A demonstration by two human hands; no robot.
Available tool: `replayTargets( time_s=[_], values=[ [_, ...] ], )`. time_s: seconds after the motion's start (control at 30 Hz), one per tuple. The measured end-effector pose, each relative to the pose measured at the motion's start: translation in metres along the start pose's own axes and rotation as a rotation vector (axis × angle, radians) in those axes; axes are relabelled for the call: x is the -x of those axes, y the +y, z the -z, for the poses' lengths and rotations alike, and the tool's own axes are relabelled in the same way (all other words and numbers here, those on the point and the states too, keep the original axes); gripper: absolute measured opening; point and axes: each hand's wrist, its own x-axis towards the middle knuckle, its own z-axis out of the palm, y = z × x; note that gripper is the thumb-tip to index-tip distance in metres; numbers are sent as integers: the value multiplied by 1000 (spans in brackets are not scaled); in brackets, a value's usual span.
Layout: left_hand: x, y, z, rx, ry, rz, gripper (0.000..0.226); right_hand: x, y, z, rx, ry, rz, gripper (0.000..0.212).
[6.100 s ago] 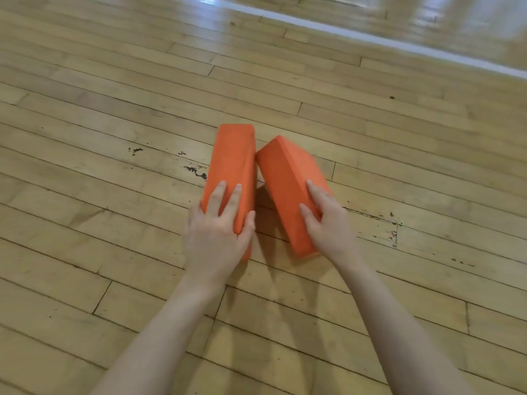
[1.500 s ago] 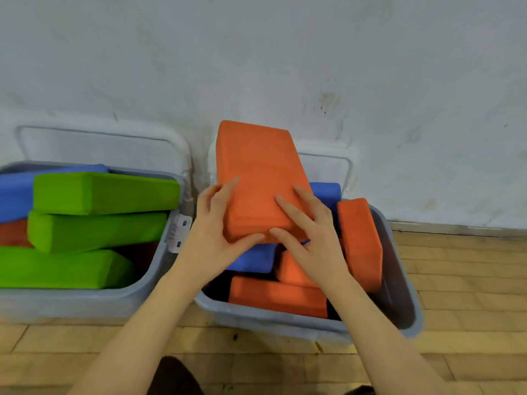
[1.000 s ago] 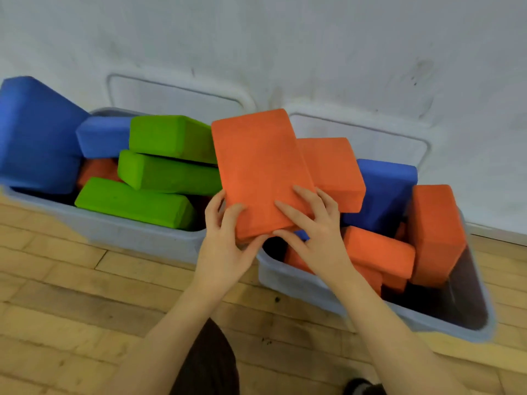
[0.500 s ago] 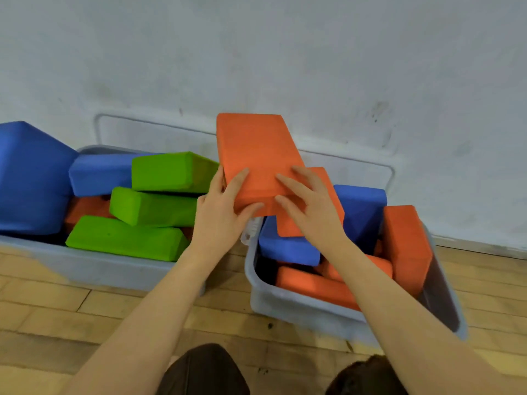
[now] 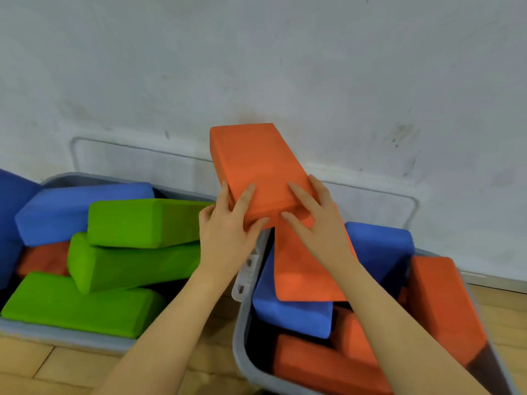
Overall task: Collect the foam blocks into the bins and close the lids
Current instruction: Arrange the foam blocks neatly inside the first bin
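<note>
Against a scuffed white wall (image 5: 285, 67), two grey bins stand side by side on the wooden floor (image 5: 34, 363). Both hands grip one orange block (image 5: 256, 166) by its near end, left hand (image 5: 225, 232) and right hand (image 5: 322, 226) with fingers curled over its top, above the right bin (image 5: 242, 352). It seems to rest on another orange block (image 5: 302, 272). Green blocks (image 5: 137, 223) fill the left bin (image 5: 57, 336).

2 grey bins (image 5: 242, 332), 3 green blocks (image 5: 142, 223), 6 orange blocks (image 5: 256, 166), 4 blue blocks (image 5: 71, 209), 2 hands (image 5: 225, 238)
</note>
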Motion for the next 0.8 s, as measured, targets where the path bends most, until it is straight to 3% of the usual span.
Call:
replayTargets(
  time_s=[0.2, 0.33, 0.47, 0.63, 0.8],
  values=[
    [-15, -11, -38, -187, 52, 0, 55, -4, 42, -17, 405, -215, -292, 103],
    [-6, -11, -49, -220, 69, -12, 54, 23, 58, -12, 678, -361, -367, 86],
    [11, 3, -51, -126, 43, 105, 55, 37, 51, 1, 631, -349, -455, 80],
    [17, 13, -47, -108, 19, 183, 55, 45, 42, 6, 551, -282, -703, 101],
    [21, 11, -47, -70, 23, 220, 55, 50, 52, 18, 367, -159, -593, 102]
  ],
)
